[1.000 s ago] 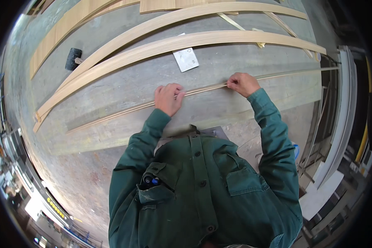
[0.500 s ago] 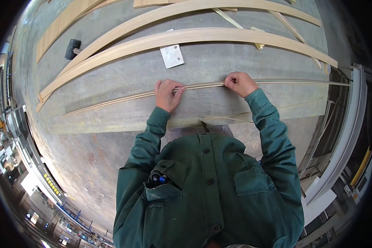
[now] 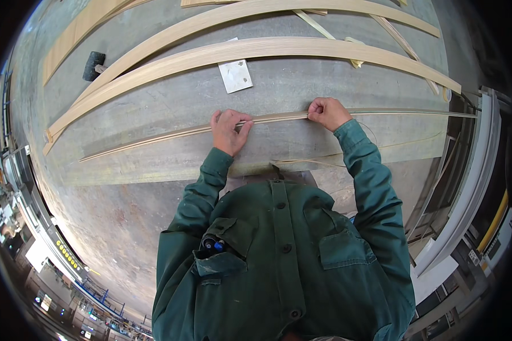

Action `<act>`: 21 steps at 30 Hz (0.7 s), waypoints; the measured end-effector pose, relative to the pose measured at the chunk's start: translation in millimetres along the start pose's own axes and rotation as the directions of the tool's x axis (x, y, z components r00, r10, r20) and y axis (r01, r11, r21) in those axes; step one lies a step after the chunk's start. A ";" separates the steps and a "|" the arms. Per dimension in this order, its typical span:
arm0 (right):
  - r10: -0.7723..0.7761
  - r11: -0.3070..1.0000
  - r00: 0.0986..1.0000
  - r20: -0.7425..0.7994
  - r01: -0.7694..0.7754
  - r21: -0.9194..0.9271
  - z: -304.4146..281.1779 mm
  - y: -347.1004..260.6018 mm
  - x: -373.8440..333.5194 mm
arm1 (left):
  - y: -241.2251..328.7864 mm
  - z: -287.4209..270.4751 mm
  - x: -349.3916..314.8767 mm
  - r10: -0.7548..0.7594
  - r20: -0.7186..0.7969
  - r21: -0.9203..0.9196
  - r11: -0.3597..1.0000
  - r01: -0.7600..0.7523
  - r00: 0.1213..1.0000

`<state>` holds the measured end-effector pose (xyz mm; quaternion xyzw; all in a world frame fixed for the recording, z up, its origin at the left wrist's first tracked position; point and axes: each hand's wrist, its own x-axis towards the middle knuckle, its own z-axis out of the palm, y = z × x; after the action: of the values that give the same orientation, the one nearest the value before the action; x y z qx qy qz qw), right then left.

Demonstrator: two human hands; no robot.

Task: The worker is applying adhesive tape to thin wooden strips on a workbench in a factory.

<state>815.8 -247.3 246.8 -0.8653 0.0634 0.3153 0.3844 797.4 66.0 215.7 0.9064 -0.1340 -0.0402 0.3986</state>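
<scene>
Thin wooden strips lie side by side across the table, running from the left almost to the metal rail at the right. My left hand is closed on them near the middle, thumb on the near side and fingers over the far side. Further right, my right hand pinches the same strips between thumb and fingertips. Between the two hands the strips run nearly straight. What lies right under the fingertips is hidden. A pale square plate with small dark marks rests beyond my left hand, partly under a wide wooden board.
Two wide wooden boards cross the far part of the table. A black-headed mallet lies at far left. Thin loose strips cross under the boards at far right. A metal rail stands along the right side.
Both hands keep their hold on the strips in almost the same places. The whole view has shifted slightly, so the table contents appear a little further left.
</scene>
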 end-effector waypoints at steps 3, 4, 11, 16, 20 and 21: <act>0.025 1.000 1.000 0.010 -0.025 -0.003 0.0 0.6 2.8 | -0.8 0.6 -0.1 0.001 -0.004 0.000 1.000 -0.001 1.000; 0.025 1.000 1.000 0.011 -0.025 -0.003 0.0 -0.3 2.9 | -1.3 0.9 -0.4 0.005 -0.007 0.004 1.000 -0.005 1.000; 0.026 0.997 1.000 0.011 -0.025 -0.067 0.0 1.6 5.7 | -1.7 0.5 -0.9 -0.006 0.014 0.014 1.000 0.006 1.000; 0.039 0.995 0.999 0.009 -0.038 -0.090 -0.4 -0.3 6.2 | -2.7 1.2 -1.2 0.000 0.012 0.014 1.000 0.000 1.000; 0.040 0.993 0.999 0.000 -0.040 -0.111 0.5 -3.5 5.7 | -2.9 0.9 -1.4 0.000 0.012 0.002 1.000 0.000 1.000; 0.031 0.994 0.999 -0.008 -0.032 -0.105 0.5 -4.6 5.2 | -3.1 1.0 -1.6 -0.005 0.015 -0.002 1.000 0.005 1.000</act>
<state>821.3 -243.1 246.4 -0.8843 0.0615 0.3216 0.3330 796.4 67.7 212.6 0.9061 -0.1344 -0.0480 0.3983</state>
